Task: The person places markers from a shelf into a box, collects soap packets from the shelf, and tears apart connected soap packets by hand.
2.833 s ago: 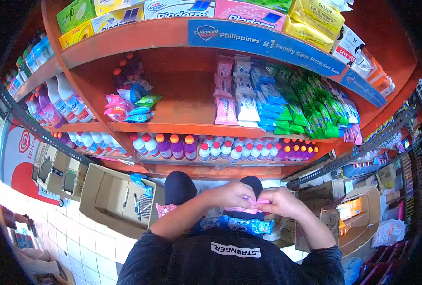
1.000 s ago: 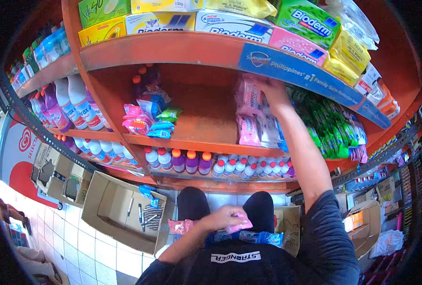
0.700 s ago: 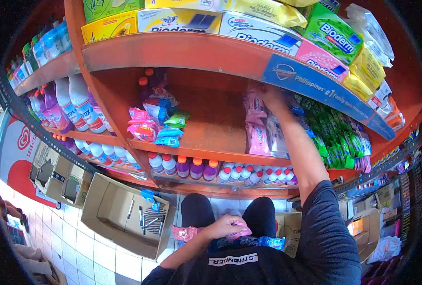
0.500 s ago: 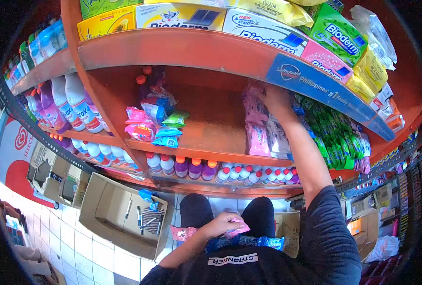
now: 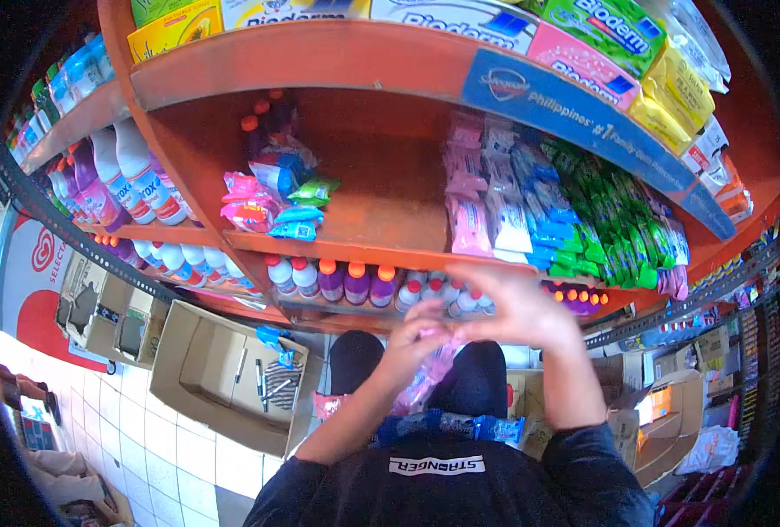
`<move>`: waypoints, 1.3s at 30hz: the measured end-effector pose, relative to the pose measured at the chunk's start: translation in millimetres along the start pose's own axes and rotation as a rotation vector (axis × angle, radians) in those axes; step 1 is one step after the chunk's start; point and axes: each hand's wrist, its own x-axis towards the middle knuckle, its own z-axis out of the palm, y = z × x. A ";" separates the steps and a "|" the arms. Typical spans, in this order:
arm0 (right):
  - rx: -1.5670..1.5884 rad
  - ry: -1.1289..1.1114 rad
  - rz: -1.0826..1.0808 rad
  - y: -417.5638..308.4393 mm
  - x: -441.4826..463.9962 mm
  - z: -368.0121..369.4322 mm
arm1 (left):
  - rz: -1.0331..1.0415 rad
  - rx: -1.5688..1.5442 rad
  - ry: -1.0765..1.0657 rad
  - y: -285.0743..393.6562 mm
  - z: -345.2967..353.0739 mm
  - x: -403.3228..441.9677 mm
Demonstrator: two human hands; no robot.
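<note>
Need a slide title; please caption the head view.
Left hand holds a pink pack, right hand close by, before a stocked shelf.

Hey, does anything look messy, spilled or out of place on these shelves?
Yes, the left end of the open shelf: pink packs, a green pack and blue packs lie jumbled at different angles. That looks odd beside the packed columns of green packs on the right. I see no spill.
</note>
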 end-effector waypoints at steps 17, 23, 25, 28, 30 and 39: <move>1.012 0.425 0.977 207.0 -259.8 164.2 | -0.198 0.939 -0.586 -87.2 54.1 -39.1; 0.342 0.432 0.570 194.7 -226.5 181.9 | -0.262 0.806 -0.601 -91.3 49.9 -36.6; 0.557 0.263 0.619 164.3 -201.7 158.3 | -0.152 0.826 -0.566 -91.6 52.1 -35.9; 0.609 0.186 0.542 176.7 -196.1 165.6 | 0.066 0.823 -0.460 -89.7 63.5 -34.1; 0.579 0.027 0.591 182.3 -195.0 162.7 | 0.073 0.727 -0.438 -91.7 79.6 -30.1; 0.548 -0.057 0.509 162.4 -194.0 145.0 | 0.090 0.886 -0.709 -105.6 93.6 -19.5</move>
